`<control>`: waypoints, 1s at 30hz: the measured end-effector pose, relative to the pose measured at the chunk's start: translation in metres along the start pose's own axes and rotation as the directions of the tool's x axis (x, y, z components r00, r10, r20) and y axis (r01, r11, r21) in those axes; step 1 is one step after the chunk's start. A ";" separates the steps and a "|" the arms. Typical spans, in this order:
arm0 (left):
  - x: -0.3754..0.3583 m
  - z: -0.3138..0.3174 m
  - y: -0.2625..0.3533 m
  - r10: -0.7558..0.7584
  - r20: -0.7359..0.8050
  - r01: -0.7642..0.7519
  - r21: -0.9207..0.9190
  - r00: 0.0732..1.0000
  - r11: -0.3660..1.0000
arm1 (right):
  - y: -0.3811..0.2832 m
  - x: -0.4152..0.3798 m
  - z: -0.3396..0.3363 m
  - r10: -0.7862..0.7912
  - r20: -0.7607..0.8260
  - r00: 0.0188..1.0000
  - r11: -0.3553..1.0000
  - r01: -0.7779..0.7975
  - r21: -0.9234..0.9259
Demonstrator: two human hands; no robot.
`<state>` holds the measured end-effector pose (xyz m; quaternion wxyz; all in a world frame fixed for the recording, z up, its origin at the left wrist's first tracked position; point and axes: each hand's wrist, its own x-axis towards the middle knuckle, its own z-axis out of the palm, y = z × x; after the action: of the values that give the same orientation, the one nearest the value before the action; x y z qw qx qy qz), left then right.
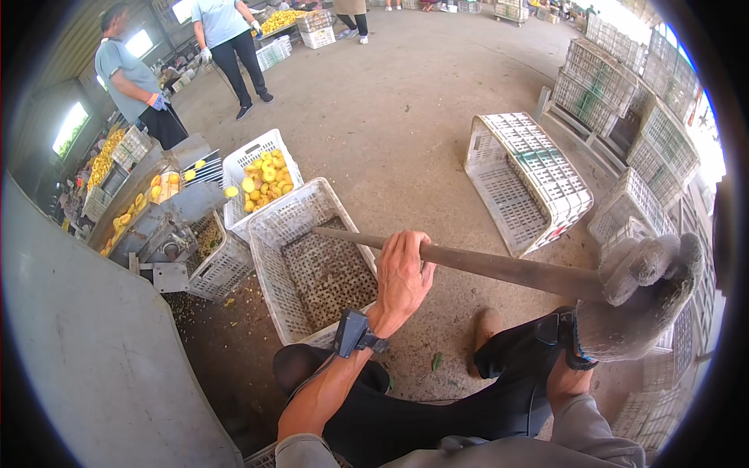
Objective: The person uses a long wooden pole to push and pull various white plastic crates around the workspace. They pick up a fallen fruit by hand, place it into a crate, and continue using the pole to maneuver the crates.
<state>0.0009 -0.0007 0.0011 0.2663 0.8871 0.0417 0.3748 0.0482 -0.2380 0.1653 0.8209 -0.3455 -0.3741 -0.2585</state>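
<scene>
A long wooden pole (511, 271) slants across the view, thin at its far tip and thicker toward me. Bare and closed, my left hand (403, 269) grips it near the middle. My right hand (644, 296), in a dirty knitted glove, is wrapped around the thick end. The pole's far tip reaches over a white plastic crate (268, 285) in front of me, whose perforated bottom shows dark dirt. Whether the tip touches the crate cannot be made out.
Behind stands a crate (230, 175) of yellow fruit, beside a metal machine (168, 242) with a chute. Another crate (573, 187) lies on its side at right. Stacked crates (597, 74) line the right edge. Two people (133, 78) stand at the back left. A grey metal panel (94, 335) fills the left.
</scene>
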 end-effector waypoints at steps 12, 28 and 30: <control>-0.001 0.000 -0.001 -0.010 0.007 0.010 -0.026 1.000 1.000 | -0.001 0.006 -0.014 0.033 0.131 0.991 0.999 -0.034 0.006; -0.001 -0.003 0.000 -0.012 0.017 0.013 -0.036 1.000 0.999 | -0.002 0.004 -0.007 0.027 0.098 0.995 0.999 -0.024 -0.025; -0.001 -0.003 0.000 -0.009 0.014 0.009 -0.035 1.000 0.999 | -0.002 0.004 -0.007 0.016 0.090 0.996 1.000 -0.014 -0.026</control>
<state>-0.0020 0.0000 0.0022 0.2837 0.8846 0.0372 0.3682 0.0525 -0.2449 0.1659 0.8006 -0.3702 -0.4049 -0.2411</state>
